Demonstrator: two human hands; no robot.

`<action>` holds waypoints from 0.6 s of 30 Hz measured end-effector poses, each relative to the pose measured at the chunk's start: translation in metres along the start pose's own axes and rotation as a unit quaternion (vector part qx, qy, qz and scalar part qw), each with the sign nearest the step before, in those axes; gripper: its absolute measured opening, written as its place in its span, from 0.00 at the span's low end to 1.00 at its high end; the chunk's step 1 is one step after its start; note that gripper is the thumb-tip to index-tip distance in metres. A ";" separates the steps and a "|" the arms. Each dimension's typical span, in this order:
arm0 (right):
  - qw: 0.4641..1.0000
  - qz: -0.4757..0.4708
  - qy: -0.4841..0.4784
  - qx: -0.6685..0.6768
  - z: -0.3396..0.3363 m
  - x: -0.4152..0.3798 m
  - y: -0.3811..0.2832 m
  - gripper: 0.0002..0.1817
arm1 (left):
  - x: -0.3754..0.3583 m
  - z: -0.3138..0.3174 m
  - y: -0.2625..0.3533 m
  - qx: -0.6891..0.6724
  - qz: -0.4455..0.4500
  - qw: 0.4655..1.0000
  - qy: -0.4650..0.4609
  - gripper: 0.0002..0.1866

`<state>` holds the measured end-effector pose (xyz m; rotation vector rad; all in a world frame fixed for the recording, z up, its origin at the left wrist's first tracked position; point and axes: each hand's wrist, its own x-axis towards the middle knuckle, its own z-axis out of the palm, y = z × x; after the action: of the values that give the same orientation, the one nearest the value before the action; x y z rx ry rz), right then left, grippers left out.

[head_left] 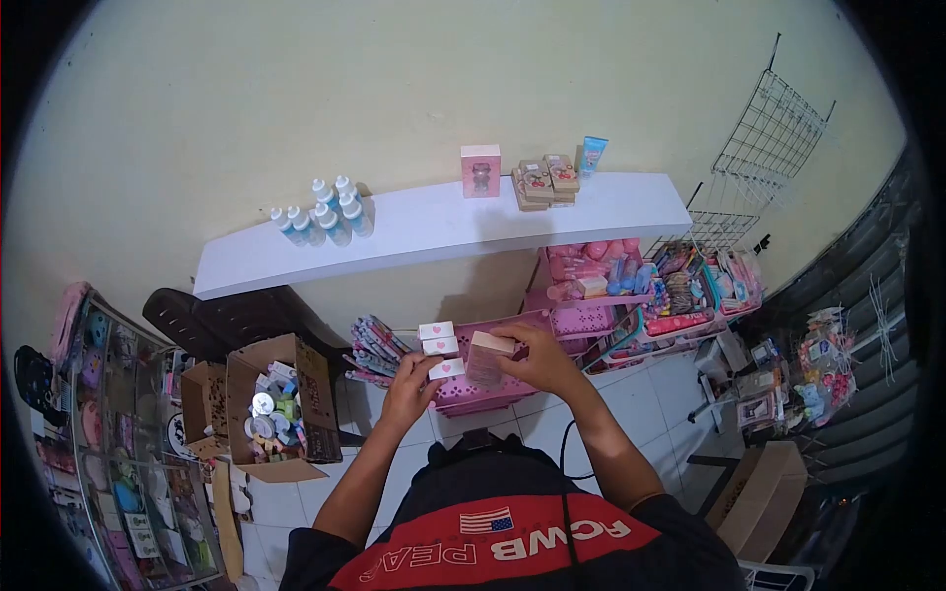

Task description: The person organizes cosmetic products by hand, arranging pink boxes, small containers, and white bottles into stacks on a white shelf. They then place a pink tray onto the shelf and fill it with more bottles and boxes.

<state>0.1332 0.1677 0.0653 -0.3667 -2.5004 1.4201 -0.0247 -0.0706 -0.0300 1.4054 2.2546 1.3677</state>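
My left hand (404, 392) has its fingers closed at a small white box with a pink heart (446, 368). Two similar white boxes (438, 338) line up just beyond it, over the left end of a pink basket (493, 397). In my right hand (544, 362) is a pink box (484, 365), tilted upright, its pale top facing me. Thumb and fingers wrap its right side, and it hangs above the basket, close to the white boxes.
A white shelf (424, 241) carries white bottles (333, 223), a pink box (481, 171), brown boxes (537, 181) and a blue tube (592, 156). Left stand a filled cardboard box (241, 399) and a glass display case (138, 463). Stocked baskets (680, 320) stand right.
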 end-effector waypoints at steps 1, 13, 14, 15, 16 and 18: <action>1.000 -0.003 0.005 -0.002 0.001 -0.001 -0.001 0.27 | 0.002 0.001 -0.002 0.034 0.017 0.999 0.008 0.25; 1.000 -0.004 0.024 0.009 0.024 -0.011 0.010 0.27 | 0.002 0.003 -0.020 0.154 0.055 0.984 0.070 0.29; 1.000 0.004 0.019 0.016 0.025 -0.012 0.010 0.27 | 0.003 0.003 -0.021 0.157 0.052 0.984 0.063 0.31; 1.000 0.004 0.020 0.016 0.027 -0.012 0.011 0.27 | 0.005 0.001 -0.017 0.157 0.053 0.984 0.063 0.31; 1.000 0.002 0.022 0.017 0.028 -0.012 0.012 0.27 | 0.005 -0.001 -0.012 0.158 0.047 0.984 0.060 0.32; 1.000 0.000 0.022 0.019 0.032 -0.012 0.014 0.26 | 0.003 -0.005 -0.005 0.161 0.039 0.985 0.057 0.33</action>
<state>0.1353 0.1450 0.0363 -0.3859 -2.4340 1.4422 -0.0326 -0.0715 -0.0303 1.5612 2.6154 1.1690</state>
